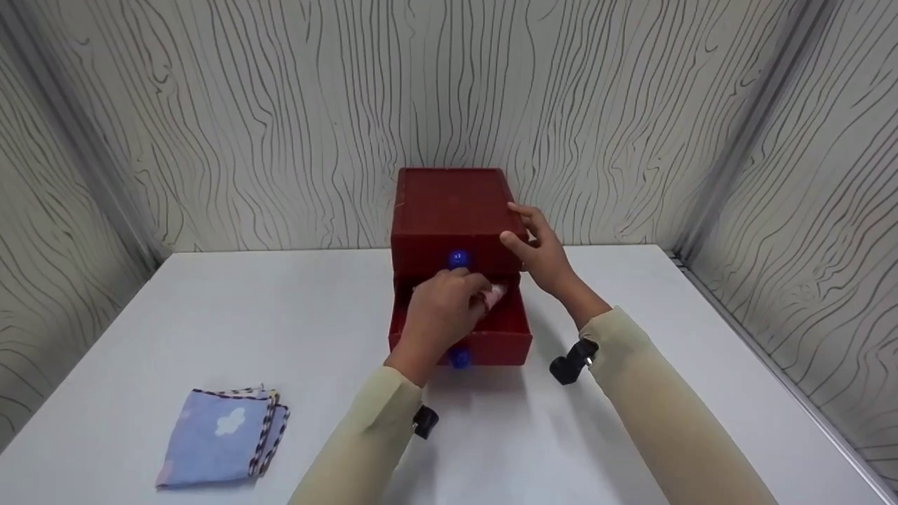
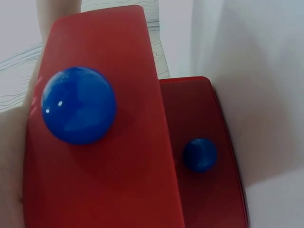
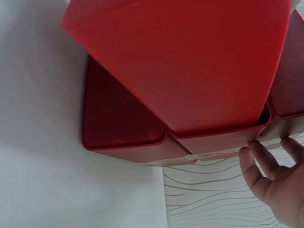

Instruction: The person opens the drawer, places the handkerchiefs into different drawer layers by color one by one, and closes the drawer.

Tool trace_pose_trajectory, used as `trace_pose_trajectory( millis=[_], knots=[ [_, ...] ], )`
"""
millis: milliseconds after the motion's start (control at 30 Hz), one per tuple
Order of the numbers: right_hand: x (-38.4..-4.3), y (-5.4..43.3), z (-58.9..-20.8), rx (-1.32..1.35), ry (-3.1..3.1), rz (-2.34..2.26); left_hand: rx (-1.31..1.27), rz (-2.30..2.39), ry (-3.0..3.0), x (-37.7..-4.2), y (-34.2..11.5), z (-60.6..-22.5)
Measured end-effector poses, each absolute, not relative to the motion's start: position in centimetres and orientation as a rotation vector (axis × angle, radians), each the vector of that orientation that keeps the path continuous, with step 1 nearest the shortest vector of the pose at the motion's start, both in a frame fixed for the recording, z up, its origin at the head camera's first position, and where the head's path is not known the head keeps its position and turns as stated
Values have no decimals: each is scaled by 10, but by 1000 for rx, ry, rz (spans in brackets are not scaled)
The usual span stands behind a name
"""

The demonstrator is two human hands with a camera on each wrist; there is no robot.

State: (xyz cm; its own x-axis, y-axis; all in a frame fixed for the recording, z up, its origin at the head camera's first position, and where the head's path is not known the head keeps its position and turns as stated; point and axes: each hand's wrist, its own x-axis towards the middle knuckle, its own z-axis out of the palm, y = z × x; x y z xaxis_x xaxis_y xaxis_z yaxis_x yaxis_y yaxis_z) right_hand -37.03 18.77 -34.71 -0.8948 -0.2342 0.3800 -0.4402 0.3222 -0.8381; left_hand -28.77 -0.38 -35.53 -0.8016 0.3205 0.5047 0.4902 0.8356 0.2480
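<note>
A red drawer cabinet (image 1: 452, 203) with round blue knobs stands near the back wall. Its middle drawer (image 1: 491, 348) is pulled out; the top drawer (image 1: 421, 252) and bottom drawer (image 3: 118, 109) are pushed in. My left hand (image 1: 445, 305) reaches over the front into the pulled-out drawer. Its curled fingers grip a small pink-and-white, cloth-like thing (image 1: 495, 296), partly hidden by the hand. My right hand (image 1: 546, 252) rests against the cabinet's right side, thumb near the front top corner and fingers spread along the upper edge.
A folded blue cloth (image 1: 217, 438) with a white patch and striped edging lies at the front left of the white table (image 1: 302, 315). Wood-grain patterned walls (image 1: 280, 126) enclose the back and sides. The drawer's blue knob (image 2: 78, 105) sticks out toward me.
</note>
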Motion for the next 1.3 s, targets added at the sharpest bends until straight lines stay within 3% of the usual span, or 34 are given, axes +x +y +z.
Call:
trace_pose_trajectory(
  millis=[433, 967, 1300],
  knots=[
    [-371, 190, -346, 612, -2402, 1634, -718, -579, -2310, -281, -12, -360],
    [-345, 181, -323, 613, -2407, 1673, -880, -578, -2158, -228, -33, -366],
    [-345, 179, -325, 615, -2396, 1687, -868, -518, -2277, -215, -45, -373]
  ],
)
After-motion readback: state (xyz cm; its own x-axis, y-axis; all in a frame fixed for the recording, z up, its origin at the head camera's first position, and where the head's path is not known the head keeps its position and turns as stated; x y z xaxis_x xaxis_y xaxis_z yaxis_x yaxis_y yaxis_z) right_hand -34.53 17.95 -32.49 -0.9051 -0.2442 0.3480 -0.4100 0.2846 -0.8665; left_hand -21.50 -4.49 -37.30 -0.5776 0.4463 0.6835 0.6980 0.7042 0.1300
